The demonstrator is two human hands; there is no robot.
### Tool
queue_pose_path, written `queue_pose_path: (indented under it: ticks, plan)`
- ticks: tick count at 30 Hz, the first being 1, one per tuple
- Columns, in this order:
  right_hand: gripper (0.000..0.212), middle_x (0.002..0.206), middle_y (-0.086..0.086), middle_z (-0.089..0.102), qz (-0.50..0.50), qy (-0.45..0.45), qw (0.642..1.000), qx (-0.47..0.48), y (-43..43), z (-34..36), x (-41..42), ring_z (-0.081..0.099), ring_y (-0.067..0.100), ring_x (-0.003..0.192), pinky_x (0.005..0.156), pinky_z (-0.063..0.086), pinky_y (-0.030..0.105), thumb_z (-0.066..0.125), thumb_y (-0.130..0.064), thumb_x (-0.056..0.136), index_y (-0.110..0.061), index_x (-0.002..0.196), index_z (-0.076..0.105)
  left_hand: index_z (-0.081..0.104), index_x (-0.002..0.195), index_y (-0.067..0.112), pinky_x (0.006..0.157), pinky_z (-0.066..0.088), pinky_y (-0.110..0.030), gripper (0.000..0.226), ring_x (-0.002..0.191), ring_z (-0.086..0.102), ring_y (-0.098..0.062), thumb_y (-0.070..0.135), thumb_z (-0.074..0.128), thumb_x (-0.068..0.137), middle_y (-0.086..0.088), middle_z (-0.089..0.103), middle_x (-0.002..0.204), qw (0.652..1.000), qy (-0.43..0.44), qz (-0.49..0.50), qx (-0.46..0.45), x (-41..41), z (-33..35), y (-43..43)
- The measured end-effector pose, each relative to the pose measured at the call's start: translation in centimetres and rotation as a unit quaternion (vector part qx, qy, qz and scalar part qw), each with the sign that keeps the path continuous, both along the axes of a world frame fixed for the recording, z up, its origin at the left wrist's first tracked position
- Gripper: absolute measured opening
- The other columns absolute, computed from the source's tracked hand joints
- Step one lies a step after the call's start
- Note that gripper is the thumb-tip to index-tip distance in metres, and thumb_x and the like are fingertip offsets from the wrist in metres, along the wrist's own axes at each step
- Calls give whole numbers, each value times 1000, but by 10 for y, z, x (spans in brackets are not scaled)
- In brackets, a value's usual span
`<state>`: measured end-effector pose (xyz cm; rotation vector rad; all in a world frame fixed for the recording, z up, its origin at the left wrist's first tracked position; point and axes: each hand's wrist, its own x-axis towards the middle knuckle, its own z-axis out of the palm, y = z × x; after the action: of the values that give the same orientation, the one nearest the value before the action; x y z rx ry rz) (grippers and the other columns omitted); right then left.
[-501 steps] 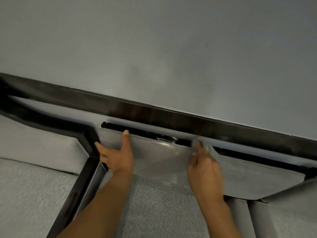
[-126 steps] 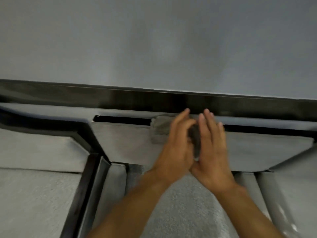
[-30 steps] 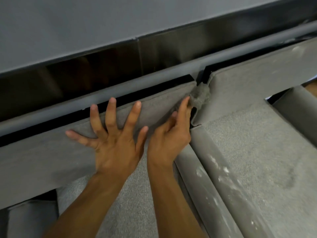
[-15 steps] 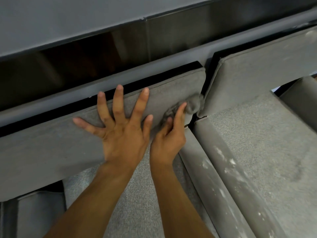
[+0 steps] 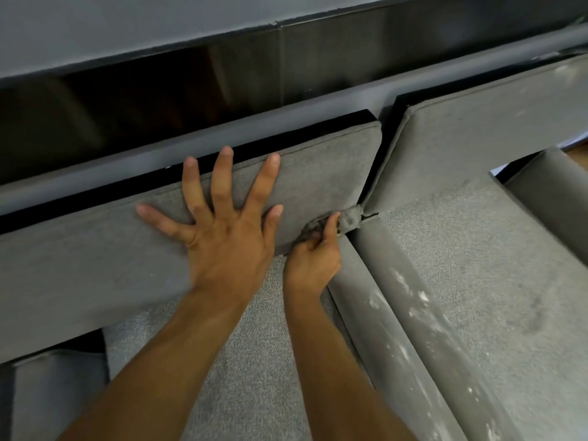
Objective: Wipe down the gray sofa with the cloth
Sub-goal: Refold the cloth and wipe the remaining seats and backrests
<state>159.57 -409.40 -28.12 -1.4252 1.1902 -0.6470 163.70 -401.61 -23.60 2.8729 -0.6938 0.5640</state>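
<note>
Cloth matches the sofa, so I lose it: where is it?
Head view, right of centre: the right hand grips the cloth at the lower right corner of the left back cushion.

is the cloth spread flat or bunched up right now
Bunched up: the cloth is a crumpled wad gripped in the right hand, pushed against the lower corner of the back cushion.

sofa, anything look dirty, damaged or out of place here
Yes: white flecks and smears run along the rounded seat roll just right of the right hand, which grips the cloth. A faint dark smudge marks the right seat cushion. No tears show.
</note>
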Motion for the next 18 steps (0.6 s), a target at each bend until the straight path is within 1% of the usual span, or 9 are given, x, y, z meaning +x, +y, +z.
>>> queue_pose_path:
  ticks: [3, 5, 7, 9, 10, 11, 13, 16, 18]
  plan:
    - [56, 147, 4, 55, 20, -68, 994, -84, 7, 28, 2, 52, 12, 133, 108, 43, 21, 43, -14, 99, -24, 154, 36, 3, 161, 50, 98, -10, -85, 67, 154, -6, -39, 59, 42, 106, -6, -3, 168, 1000, 10, -4, 2, -1, 4, 2]
    - [59, 153, 0, 48, 53, -101, 987, -115, 21, 36, 0, 46, 6, 138, 111, 41, 20, 45, -13, 99, -26, 155, 33, 6, 161, 49, 102, -11, -82, 64, 156, -3, -39, 53, 41, 108, -6, 3, 171, 1000, 10, -12, 1, -4, 9, 6]
    - [62, 154, 3, 47, 71, -67, 990, -99, 32, 19, -4, 44, 10, 140, 115, 40, 28, 44, -2, 99, -24, 156, 33, 11, 162, 44, 110, -8, -79, 61, 158, 3, -35, 46, 40, 109, -7, 10, 172, 999, -13, -30, 9, -7, 13, 19]
    - [62, 151, 7, 50, 86, -24, 996, -24, 37, 4, -7, 49, 18, 138, 114, 41, 36, 42, 1, 100, -22, 156, 32, 16, 163, 41, 118, -5, -71, 61, 158, 7, -33, 40, 44, 109, -9, 13, 171, 999, -26, -42, 9, -8, 17, 39]
    - [61, 149, 8, 52, 87, -12, 996, 8, 38, 2, -8, 51, 19, 135, 113, 42, 36, 42, 0, 100, -23, 156, 31, 17, 162, 41, 121, -4, -66, 61, 158, 8, -35, 38, 45, 109, -11, 14, 171, 999, -28, -40, 10, -8, 18, 51]
    - [61, 146, 8, 55, 80, -9, 996, 25, 40, 6, -7, 54, 20, 132, 111, 43, 34, 42, -1, 101, -24, 156, 32, 18, 162, 42, 123, -4, -63, 60, 157, 8, -37, 38, 45, 108, -12, 14, 170, 999, -29, -31, 11, -7, 20, 64]
    - [61, 146, 5, 55, 71, -46, 996, -9, 46, 24, -3, 54, 16, 131, 109, 42, 24, 43, -1, 101, -25, 156, 31, 19, 161, 45, 123, -6, -60, 60, 156, 7, -39, 42, 43, 106, -14, 14, 169, 1000, -23, -10, 10, -4, 21, 91]
    - [65, 158, -1, 40, 94, -114, 987, -62, 67, 48, -1, 38, 6, 142, 113, 32, 12, 43, 1, 101, -23, 159, 25, 22, 159, 46, 122, -3, -64, 56, 155, 11, -39, 44, 44, 108, -17, 21, 166, 999, -38, -7, 11, -1, 21, 121]
    - [66, 161, -2, 36, 117, -91, 986, -80, 81, 35, -6, 35, 8, 146, 115, 31, 15, 41, 0, 100, -25, 159, 25, 25, 158, 46, 121, -1, -67, 53, 154, 14, -38, 44, 46, 109, -19, 26, 163, 999, -53, -2, 5, 0, 18, 129]
